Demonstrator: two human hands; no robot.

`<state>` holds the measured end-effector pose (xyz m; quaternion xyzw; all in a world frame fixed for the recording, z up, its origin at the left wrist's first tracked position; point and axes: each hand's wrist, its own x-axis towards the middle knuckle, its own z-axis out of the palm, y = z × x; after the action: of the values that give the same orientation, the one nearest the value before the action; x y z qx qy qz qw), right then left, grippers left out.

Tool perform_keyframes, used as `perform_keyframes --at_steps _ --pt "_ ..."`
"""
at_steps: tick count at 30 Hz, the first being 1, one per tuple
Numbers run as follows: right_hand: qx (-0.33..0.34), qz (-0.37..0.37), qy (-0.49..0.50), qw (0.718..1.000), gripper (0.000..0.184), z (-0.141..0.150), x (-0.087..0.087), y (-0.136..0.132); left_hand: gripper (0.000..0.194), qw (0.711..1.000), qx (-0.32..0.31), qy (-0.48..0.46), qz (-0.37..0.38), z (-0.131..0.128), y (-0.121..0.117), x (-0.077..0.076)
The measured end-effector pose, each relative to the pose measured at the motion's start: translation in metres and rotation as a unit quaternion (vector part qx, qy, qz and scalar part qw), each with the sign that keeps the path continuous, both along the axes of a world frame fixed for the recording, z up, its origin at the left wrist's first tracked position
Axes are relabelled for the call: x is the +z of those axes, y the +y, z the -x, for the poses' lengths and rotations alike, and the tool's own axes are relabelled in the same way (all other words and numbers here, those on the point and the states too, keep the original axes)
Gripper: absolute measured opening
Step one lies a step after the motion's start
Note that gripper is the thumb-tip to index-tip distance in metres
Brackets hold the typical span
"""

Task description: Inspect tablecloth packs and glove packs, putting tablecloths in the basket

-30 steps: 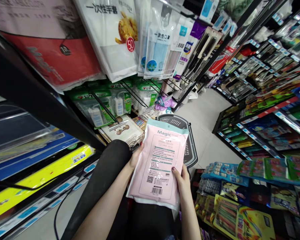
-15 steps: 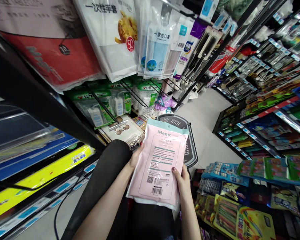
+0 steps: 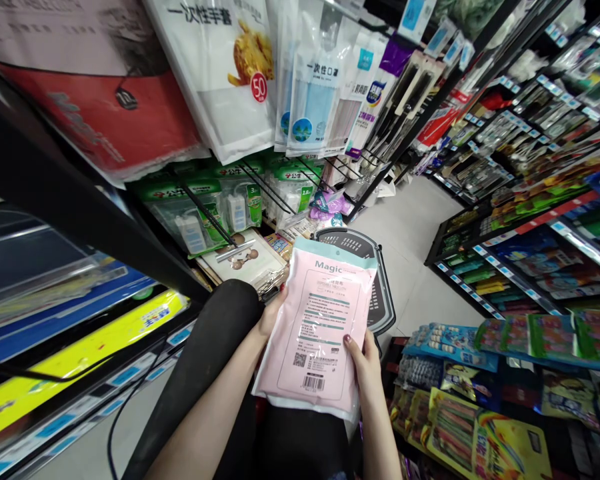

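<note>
A pink plastic packet [image 3: 317,327] with a pale green top edge and the word "Magic" faces me, its printed text and barcode in view. The label reads as a disposable tablecloth. My left hand [image 3: 270,317] grips its left edge, most of the fingers tucked behind it. On the right edge my right hand [image 3: 364,357] holds it too, thumb lying on the front and the other fingers hidden. The packet rests above my dark-clothed lap. Behind its upper end stands a grey shopping basket [image 3: 383,287], partly covered by it.
Hanging glove packets [image 3: 240,100], mask packets [image 3: 314,100] and a red-and-pink tablecloth packet [image 3: 115,120] fill the rack ahead. Green-topped power strip packs [image 3: 200,217] hang below. Snack bags [image 3: 485,427] lie on a low shelf at right. Grey floor [image 3: 405,233] runs between the shelves.
Almost nothing differs. The view has shifted very slightly; both hands keep the same hold on the packet.
</note>
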<state>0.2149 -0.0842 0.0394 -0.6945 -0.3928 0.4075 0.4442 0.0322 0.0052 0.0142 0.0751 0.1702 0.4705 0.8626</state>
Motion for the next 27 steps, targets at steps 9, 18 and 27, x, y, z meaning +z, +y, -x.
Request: perform_keyframes --at_steps 9,18,27 --pt "-0.007 -0.008 0.012 1.0 0.037 0.0009 0.0009 -0.0002 0.051 1.0 0.008 0.012 0.012 0.0 -0.0005 0.0022" --pt "-0.007 -0.018 0.004 1.0 0.039 0.0008 0.0006 -0.0006 0.053 0.999 0.009 0.037 0.017 0.0005 -0.0003 -0.0024" --pt "-0.003 -0.02 0.004 1.0 0.043 0.0006 -0.001 -0.0013 0.055 0.999 0.005 0.045 -0.002 -0.0001 0.0005 -0.0035"
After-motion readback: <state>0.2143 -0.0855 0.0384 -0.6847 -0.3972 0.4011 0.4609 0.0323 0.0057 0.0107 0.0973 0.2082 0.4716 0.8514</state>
